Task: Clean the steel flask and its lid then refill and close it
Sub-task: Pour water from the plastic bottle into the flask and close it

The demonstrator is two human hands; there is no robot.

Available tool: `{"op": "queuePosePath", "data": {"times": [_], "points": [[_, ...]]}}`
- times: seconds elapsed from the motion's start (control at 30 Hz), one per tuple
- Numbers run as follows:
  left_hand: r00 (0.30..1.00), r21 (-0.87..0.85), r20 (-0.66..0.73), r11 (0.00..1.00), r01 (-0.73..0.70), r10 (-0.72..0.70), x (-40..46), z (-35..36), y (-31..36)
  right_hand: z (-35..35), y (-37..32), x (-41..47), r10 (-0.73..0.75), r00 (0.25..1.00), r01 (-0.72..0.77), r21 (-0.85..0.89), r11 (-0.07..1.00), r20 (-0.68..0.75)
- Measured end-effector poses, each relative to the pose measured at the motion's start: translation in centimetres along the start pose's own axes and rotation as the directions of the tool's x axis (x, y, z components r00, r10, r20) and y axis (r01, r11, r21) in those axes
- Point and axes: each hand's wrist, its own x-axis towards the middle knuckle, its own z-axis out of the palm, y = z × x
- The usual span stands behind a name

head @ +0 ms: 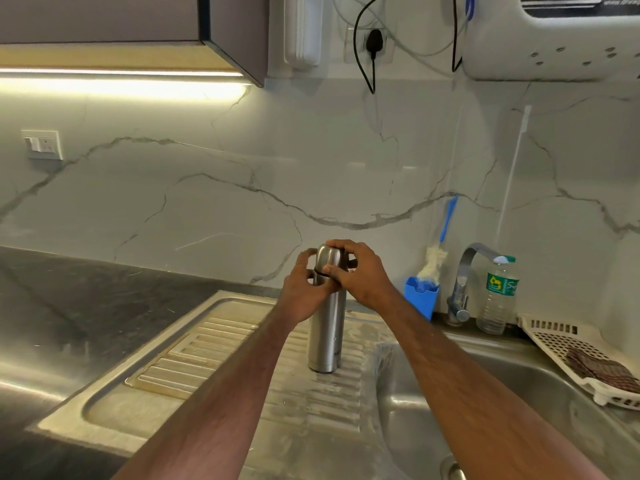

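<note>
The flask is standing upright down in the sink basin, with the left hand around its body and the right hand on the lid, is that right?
Not quite. In the head view the flask stands upright on the ribbed draining board, not in the basin; left hand and right hand are as you say.

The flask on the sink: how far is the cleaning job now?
Nothing shows as done. The flask stands upright on the drainboard, lid on. In hand: left hand grips the body, right hand grips the lid. Whether opening or closing, I cannot tell. The brush sits in its holder.
</note>
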Motion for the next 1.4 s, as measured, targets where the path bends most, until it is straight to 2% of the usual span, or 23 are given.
{"op": "queuePosePath", "data": {"times": [0.23, 0.4, 0.57, 0.6, 0.67, 0.73, 0.8, 0.9, 1.0, 1.03, 1.07, 1.17, 1.27, 1.3, 1.4], "points": [[0.998, 0.016, 0.028, 0.998, -0.058, 0.058, 0.4, -0.3, -0.4, 0.1, 0.0, 0.1, -0.019, 1.000, 0.019, -0.078, 0.997, -0.008], [1.000, 0.079, 0.000, 0.997, 0.007, -0.007, 0.2, -0.2, -0.3, 0.2, -0.4, 0.0, -0.009, 1.000, 0.008, -0.101, 0.995, -0.003], [1.000, 0.066, -0.002, 0.998, 0.001, 0.000, -0.2, -0.2, -0.5, 0.2, -2.3, 0.8, 0.134, 0.990, -0.130, -0.119, 0.984, 0.030], [1.000, 0.073, 0.002, 0.997, 0.004, -0.004, -0.2, -0.2, -0.5, -0.2, -2.4, 1.1, 0.163, 0.984, -0.157, -0.078, 0.984, 0.071], [1.000, 0.098, 0.007, 0.995, 0.021, -0.022, -0.1, -0.1, -0.4, -1.0, -2.5, 1.3, 0.201, 0.965, -0.224, 0.133, 0.966, 0.166], [0.999, 0.113, 0.009, 0.993, 0.038, -0.040, 0.0, 0.0, -0.2, -1.7, -2.6, 1.5, 0.228, 0.946, -0.297, 0.332, 0.896, 0.230], [0.999, 0.116, 0.011, 0.993, 0.036, -0.038, 0.1, 0.1, -0.2, -2.3, -2.4, 1.8, 0.219, 0.941, -0.308, 0.388, 0.868, 0.258], [0.999, 0.135, -0.003, 0.990, 0.034, -0.034, 0.1, 0.1, -0.4, -2.3, -2.1, 2.0, 0.213, 0.965, -0.252, 0.315, 0.915, 0.153], [0.999, 0.119, -0.002, 0.992, 0.040, -0.040, 0.1, 0.2, -0.5, -1.6, -2.6, 1.7, 0.207, 0.978, -0.203, 0.115, 0.972, -0.030], [0.999, 0.111, 0.003, 0.993, 0.041, -0.042, 0.1, 0.2, -0.5, -1.4, -2.9, 1.7, 0.204, 0.978, -0.200, 0.073, 0.977, -0.050], [0.999, 0.108, 0.007, 0.993, 0.042, -0.043, 0.1, 0.2, -0.4, -1.2, -3.2, 1.7, 0.220, 0.975, -0.217, 0.086, 0.972, -0.029], [0.999, 0.113, 0.001, 0.992, 0.049, -0.049, 0.0, 0.1, -0.4, -1.3, -3.2, 1.6, 0.290, 0.943, -0.327, 0.306, 0.894, 0.161], [0.999, 0.104, 0.013, 0.993, 0.050, -0.052, 0.0, 0.1, -0.3, -1.7, -2.1, 1.8, 0.257, 0.933, -0.329, 0.306, 0.893, 0.253], [0.999, 0.100, 0.017, 0.994, 0.048, -0.049, 0.0, 0.1, -0.3, -1.6, -1.9, 1.9, 0.241, 0.944, -0.299, 0.275, 0.914, 0.226], [0.999, 0.094, 0.015, 0.995, 0.036, -0.037, -0.1, 0.0, -0.2, -0.9, -2.2, 1.8, 0.218, 0.976, -0.219, 0.158, 0.963, 0.021]]}}
